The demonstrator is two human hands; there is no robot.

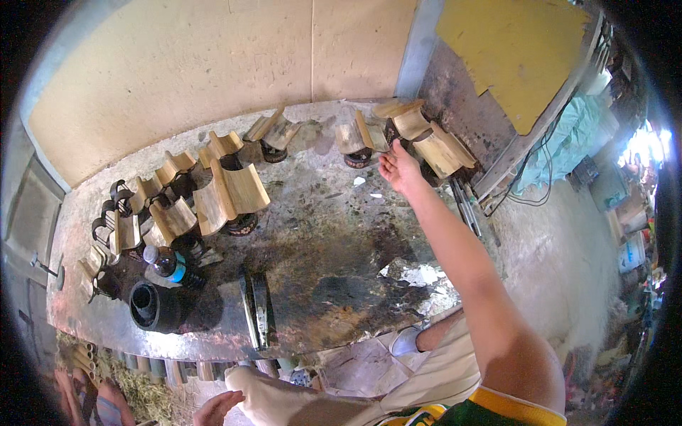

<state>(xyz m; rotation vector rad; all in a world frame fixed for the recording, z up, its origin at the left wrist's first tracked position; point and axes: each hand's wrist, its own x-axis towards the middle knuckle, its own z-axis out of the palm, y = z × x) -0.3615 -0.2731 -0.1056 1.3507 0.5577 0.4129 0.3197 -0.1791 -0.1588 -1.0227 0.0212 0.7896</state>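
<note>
My right hand (401, 169) reaches to the back of the worktop. Its thumb and curled fingers close on the edge of a split bamboo piece (374, 135), which rests on a dark patterned round stand (358, 158). Right beside it are more curved bamboo pieces (442, 153), one of them on another dark patterned stand. At the lower edge, over my lap, my left hand (219, 409) is partly in view; its fingers are stretched out and hold nothing.
On the left stand several bamboo pieces (249, 189) on dark stands, a dark bottle (170, 264) with a blue label and a black cylinder (150, 305). Metal tongs (260, 312) lie at the front of the worktop (320, 284). Metal rods (465, 204) lie by the right wall. Another person's limbs (92, 397) show lower left.
</note>
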